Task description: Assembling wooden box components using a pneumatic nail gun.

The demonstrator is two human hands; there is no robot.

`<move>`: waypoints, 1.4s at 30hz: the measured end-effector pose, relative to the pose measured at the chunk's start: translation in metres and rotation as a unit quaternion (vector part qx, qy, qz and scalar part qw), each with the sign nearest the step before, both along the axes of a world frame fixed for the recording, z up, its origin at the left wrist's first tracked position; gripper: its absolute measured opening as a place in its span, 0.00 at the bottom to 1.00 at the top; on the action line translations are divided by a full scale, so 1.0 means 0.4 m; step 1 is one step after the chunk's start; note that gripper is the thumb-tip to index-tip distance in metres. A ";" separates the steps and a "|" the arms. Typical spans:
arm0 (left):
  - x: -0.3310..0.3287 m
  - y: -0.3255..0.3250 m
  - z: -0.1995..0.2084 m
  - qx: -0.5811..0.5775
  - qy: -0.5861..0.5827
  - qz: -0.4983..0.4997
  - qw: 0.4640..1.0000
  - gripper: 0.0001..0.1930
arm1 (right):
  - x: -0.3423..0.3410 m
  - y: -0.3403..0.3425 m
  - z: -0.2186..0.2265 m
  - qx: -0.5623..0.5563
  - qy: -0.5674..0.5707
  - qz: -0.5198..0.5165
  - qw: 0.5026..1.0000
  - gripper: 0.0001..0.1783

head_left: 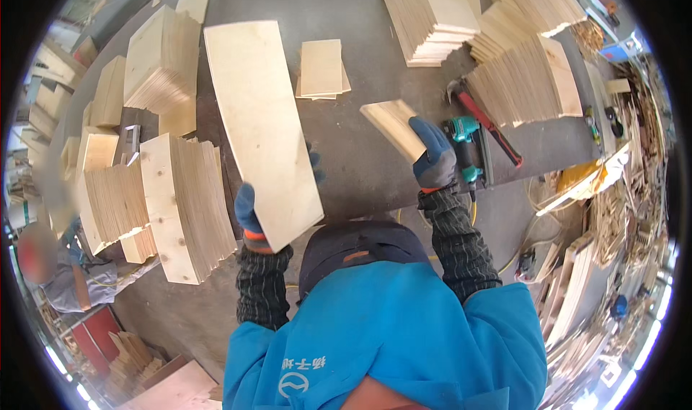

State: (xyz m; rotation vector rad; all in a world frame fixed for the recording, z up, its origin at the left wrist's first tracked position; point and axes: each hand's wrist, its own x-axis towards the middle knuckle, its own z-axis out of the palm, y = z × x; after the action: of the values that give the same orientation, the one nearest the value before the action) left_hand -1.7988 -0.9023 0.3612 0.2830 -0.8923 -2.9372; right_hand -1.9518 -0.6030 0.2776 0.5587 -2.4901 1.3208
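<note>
Stacks of thin boards [180, 208] crowd the dark table's [360, 165] left edge; left hand [249, 219], gloved, closed on the near end of a long plywood panel [263, 129] held tilted above the open centre; right hand [435, 157] raised, clamped on a small wood block [393, 125]; teal nail gun [465, 150] just beside.

A dark worktable [360, 172] (stacked with pale boards [432, 17]) stands in a daylit workshop littered with wood offcuts [613, 215].
</note>
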 end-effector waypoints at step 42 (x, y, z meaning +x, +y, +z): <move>-0.168 0.006 -0.156 -0.777 -0.345 0.192 0.490 0.50 | 0.120 -0.255 -0.303 0.026 -0.396 0.324 0.859 0.14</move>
State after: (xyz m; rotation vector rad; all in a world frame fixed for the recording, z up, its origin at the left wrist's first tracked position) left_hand -1.8661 -0.8998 0.2988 1.1559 -2.4857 -0.5825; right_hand -1.9037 -0.7050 0.1564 1.1287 -3.1302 2.0650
